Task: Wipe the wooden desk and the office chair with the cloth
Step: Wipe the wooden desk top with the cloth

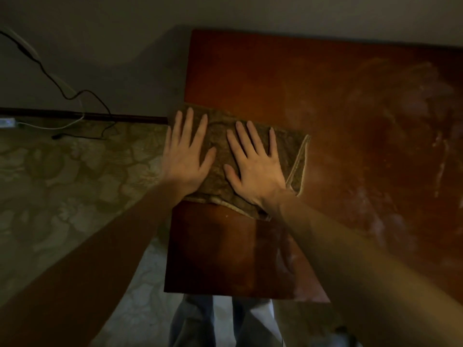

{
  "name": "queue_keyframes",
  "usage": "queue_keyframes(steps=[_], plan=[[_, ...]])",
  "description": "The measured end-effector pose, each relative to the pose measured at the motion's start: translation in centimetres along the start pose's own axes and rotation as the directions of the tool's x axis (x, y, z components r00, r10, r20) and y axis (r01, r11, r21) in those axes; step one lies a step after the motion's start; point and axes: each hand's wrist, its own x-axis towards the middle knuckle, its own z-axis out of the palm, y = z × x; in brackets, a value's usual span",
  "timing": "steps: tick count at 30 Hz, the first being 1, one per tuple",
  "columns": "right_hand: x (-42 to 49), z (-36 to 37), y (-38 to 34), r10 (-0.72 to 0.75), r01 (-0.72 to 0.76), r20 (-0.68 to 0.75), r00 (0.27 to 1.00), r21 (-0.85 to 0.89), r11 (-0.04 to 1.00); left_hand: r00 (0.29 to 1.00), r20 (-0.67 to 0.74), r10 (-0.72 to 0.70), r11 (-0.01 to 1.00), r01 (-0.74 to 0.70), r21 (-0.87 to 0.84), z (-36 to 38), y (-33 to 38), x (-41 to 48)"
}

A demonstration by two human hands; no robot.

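A brown patterned cloth (288, 144) with a pale hem lies flat near the left edge of the reddish wooden desk (313, 78). My left hand (186, 156) presses on the cloth's left part with fingers straight and spread, its outer side over the desk's edge. My right hand (253, 161) lies flat on the cloth beside it, fingers spread too. Pale smears show on the desk's right half. The office chair is out of view.
A patterned floor (62, 184) spreads to the left of the desk. Black and white cables (75, 96) trail down the wall to a small white device (7, 122) by the dark skirting. My legs in jeans (198, 321) stand at the desk's near edge.
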Motion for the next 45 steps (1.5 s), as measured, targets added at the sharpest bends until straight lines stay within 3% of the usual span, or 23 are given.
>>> queue_keyframes(steps=[8,17,26,35,45], plan=[[-6.3,0.8,-2.2,-0.059,0.059,0.010,0.998,0.001,0.998,0.999,-0.025,-0.023,0.998,0.024,0.053,1.3,1.5,-7.7],[-12.8,2.0,-6.9,0.127,-0.127,0.008,0.992,0.050,0.991,0.997,0.046,0.058,0.994,-0.062,0.090,1.5,1.6,-12.7],[-17.4,2.7,-9.3,0.130,-0.131,0.021,0.991,0.095,0.987,0.996,0.074,0.047,0.993,-0.055,0.109,1.4,2.4,-17.8],[-22.4,2.3,-4.2,-0.032,0.026,0.097,0.995,0.066,0.997,0.995,0.092,0.046,0.975,-0.065,0.211,2.6,6.6,-20.5],[-17.7,1.6,0.1,-0.069,0.065,0.047,0.997,0.082,0.995,0.998,0.065,0.021,0.982,-0.033,0.186,2.7,7.1,-14.9]])
